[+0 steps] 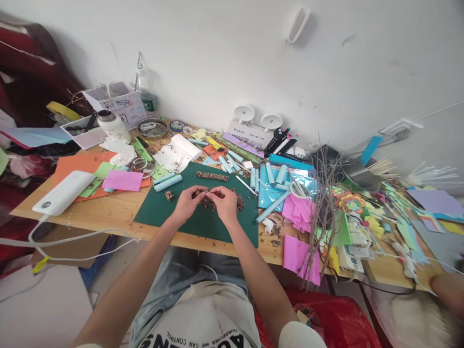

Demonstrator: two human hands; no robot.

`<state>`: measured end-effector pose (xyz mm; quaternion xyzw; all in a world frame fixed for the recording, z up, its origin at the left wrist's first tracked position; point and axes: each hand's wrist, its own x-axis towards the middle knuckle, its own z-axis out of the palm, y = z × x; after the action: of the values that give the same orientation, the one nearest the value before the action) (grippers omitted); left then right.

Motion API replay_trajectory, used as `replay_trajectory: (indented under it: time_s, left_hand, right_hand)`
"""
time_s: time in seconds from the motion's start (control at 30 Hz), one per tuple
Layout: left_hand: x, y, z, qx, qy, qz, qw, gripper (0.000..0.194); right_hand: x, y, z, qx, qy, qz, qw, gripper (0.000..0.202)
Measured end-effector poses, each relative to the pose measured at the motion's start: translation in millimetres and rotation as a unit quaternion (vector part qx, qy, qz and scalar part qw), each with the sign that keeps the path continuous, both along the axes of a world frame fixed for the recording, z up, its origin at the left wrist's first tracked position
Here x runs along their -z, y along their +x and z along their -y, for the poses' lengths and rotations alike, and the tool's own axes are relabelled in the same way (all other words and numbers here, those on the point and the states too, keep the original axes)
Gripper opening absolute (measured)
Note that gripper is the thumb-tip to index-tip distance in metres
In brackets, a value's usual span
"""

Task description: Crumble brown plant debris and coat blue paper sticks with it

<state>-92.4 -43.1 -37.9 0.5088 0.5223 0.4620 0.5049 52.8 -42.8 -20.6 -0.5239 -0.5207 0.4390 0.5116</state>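
A dark green mat lies on the wooden table in front of me. My left hand and my right hand meet over its middle, fingers pinched close together; what they hold is too small to make out. Loose brown plant bits lie under and beside my right hand. Beyond my hands, a roll coated in brown bits rests near the mat's back edge. A small brown clump sits left of my left hand, with light blue paper rolls behind it.
A white power bank and a pink sheet lie at left. At right are blue rolls, scissors, pink crepe paper and upright dry twigs. A white bottle stands at back left. Another person's arm shows far right.
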Motion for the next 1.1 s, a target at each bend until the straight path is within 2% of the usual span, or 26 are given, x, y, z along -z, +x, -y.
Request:
replay_trajectory:
  time_s: [0.13,0.23,0.37,0.43,0.63,0.73,0.8,0.9,1.0,1.1]
  left_hand:
    - [3.7,3,0,-0.029,0.023,-0.032,0.999,0.03]
    - [4.9,4,2,-0.031,0.037,-0.066,0.997,0.027]
    - [4.9,7,4,-0.051,0.048,-0.066,0.995,0.026]
    - [3.7,8,5,-0.063,0.04,-0.065,0.995,0.026]
    - [0.0,12,9,-0.076,0.039,-0.12,0.989,0.021]
    - [1.5,16,12,-0.075,0.05,-0.135,0.987,0.017]
    - [3.2,18,13,-0.076,0.053,-0.141,0.986,0.015]
    - [6.6,21,13,-0.085,0.033,-0.094,0.991,0.018]
    - [11.6,22,12,-0.098,-0.009,0.055,0.994,0.026]
    - [16.2,22,11,-0.09,-0.026,0.15,0.984,0.031]
  right_hand:
    - [2.7,1,0,-0.003,0.02,0.029,0.999,0.01]
    - [8.5,2,-1,-0.007,0.026,0.017,0.999,0.015]
    - [13.7,-1,0,0.037,0.024,-0.009,0.999,0.017]
    - [13.4,-2,2,0.047,0.037,0.023,0.998,0.015]
    - [12.4,0,9,0.016,0.107,0.148,0.983,0.021]
    - [14.9,1,10,0.015,0.094,0.205,0.974,0.024]
    - [17.3,0,9,0.016,0.071,0.204,0.976,0.024]
    - [21.9,-1,5,0.021,0.019,0.114,0.993,0.021]
    - [25.7,-5,3,0.046,-0.042,-0.025,0.998,0.023]
    - [24.3,-6,5,0.052,-0.06,-0.07,0.994,0.028]
